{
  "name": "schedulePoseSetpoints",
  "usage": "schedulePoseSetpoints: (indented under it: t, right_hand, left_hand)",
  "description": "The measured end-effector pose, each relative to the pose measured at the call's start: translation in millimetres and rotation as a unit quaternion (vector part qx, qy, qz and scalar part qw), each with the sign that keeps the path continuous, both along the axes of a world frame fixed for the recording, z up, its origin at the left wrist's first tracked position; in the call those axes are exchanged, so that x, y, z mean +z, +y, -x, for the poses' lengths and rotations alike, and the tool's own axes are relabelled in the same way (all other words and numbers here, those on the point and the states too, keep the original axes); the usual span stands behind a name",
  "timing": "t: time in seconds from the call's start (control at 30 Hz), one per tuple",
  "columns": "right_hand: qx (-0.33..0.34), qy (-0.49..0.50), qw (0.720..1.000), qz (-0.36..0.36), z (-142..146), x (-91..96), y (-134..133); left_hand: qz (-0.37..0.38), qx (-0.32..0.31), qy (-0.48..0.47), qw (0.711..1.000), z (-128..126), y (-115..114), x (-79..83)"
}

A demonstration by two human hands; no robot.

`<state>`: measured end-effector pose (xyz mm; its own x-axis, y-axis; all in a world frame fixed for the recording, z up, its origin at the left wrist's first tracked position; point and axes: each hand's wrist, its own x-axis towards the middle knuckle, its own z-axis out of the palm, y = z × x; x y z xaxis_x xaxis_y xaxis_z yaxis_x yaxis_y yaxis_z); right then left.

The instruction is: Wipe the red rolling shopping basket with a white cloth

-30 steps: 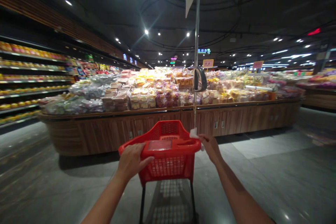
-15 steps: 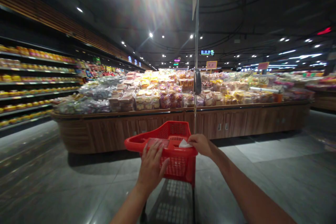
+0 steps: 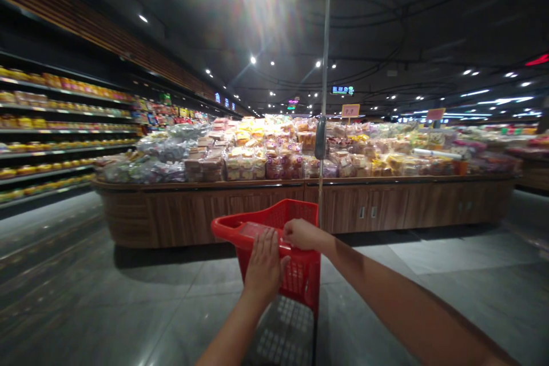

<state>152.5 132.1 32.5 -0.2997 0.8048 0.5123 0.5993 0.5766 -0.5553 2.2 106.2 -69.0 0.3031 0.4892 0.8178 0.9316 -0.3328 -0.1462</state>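
Observation:
A red plastic shopping cart [image 3: 226, 230] stands in front of me, its basket turned slightly to the right. My left hand [image 3: 262, 267] lies on the cart's handle with fingers stretched out flat and the thumb apart. Over the right part of the handle, my right hand [image 3: 303, 234] is closed, with fingers curled around a crumpled white tissue. The hand now hides nearly all of that tissue. Under the left fingertips, a clear panel [image 3: 252, 230] is set in the handle.
A long wooden display counter [image 3: 180, 211] heaped with bagged baked goods [image 3: 245, 163] spans the view ahead. A metal pole [image 3: 326, 40] rises before it. Shelves of jars [image 3: 55, 143] line the left side. Grey tiled floor [image 3: 128, 297] surrounds the cart.
My right hand has moved left across the handle toward my left hand, and the white tissue has gone from sight beneath it. The view has shifted slightly left.

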Motion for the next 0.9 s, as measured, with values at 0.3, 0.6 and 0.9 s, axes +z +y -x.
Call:
schedulePoseSetpoints:
  t: [0.3,0.6,0.9]
  right_hand:
    - [-0.005,-0.126,0.992,-0.005,23,10.1,-2]
    - [0.130,-0.188,0.973,-0.010,-43,12.4,-25]
    - [0.092,-0.078,0.988,-0.096,-67,-48.2,-27]
  left_hand:
    - [0.031,-0.008,0.002,0.999,5,-4,3.4]
    - [0.040,-0.045,0.029,0.998,46,-5,17.7]
    - [0.070,-0.026,0.011,0.997,66,1,26.0]
